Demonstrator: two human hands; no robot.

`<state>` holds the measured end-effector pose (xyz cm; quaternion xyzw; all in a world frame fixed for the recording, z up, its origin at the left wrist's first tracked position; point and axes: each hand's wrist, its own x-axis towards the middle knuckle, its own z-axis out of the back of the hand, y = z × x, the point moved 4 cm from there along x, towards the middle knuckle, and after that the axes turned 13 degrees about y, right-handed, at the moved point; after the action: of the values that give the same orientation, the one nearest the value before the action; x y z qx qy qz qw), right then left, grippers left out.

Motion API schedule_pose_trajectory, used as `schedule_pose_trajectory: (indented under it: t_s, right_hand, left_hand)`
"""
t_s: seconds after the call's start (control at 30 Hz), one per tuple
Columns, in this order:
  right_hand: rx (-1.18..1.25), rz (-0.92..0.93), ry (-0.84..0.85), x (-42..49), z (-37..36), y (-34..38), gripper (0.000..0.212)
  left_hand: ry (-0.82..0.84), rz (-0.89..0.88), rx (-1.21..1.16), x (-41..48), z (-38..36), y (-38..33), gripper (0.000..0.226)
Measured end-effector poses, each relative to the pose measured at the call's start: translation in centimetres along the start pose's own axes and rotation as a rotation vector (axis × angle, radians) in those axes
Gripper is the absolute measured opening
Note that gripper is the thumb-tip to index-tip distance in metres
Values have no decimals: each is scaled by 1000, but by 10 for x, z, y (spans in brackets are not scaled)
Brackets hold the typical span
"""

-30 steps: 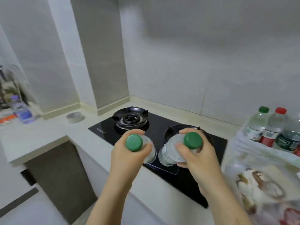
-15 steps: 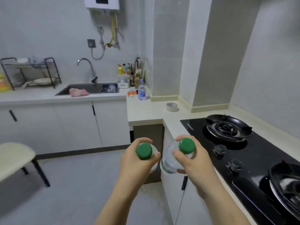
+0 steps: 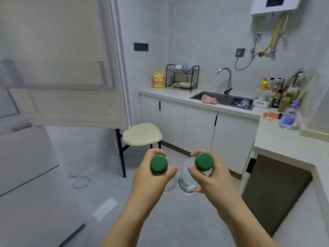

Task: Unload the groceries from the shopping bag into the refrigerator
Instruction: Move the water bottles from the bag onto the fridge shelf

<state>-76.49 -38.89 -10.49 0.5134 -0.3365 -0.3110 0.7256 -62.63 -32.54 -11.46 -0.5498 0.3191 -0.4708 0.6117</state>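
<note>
Now each grip carries 1 bottle: the left grip [image 3: 151,179] is curled round the neck of the left bottle [image 3: 159,164], thumb and fingers closed just under its green cap, and the right grip [image 3: 211,177] wraps the right bottle [image 3: 187,182] the same way, its clear body hanging below the palm. Both bottles sit low in the middle of the frame, close together over the floor; whether they touch I cannot tell. The fridge [image 3: 26,175] fills the left edge, blurred, with what looks like its upper door [image 3: 71,104] swung open across the upper left; the bag is out of view. The step in hand seems to be the carry to the fridge, with the placing yet to come. To do it well, I would hold the 2 bottles apart enough that they do not knock, pass left of the stool [image 3: 142,133] in the middle of the frame, and mind the door's lower corner. A smooth bottle held by the neck can slip, so a firm hold matters. No shelf shows, so choose the spot once the inside is visible, and set 1 bottle upright before the other.
</note>
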Motion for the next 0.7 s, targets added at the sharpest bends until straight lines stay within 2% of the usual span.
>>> schedule_pose_trajectory:
  t_s: [0.27, 0.43, 0.7]
  right_hand:
    - [107, 210, 306, 59, -135, 57, 26]
    - [204, 326, 364, 93, -225, 98, 27]
    - [329, 517, 441, 137, -363, 173, 28]
  left_hand:
    - [-415, -30, 63, -30, 150, -13, 26]
    - [-663, -104, 80, -43, 248, -25, 27]
    - [-943, -341, 83, -57, 391, -36, 33]
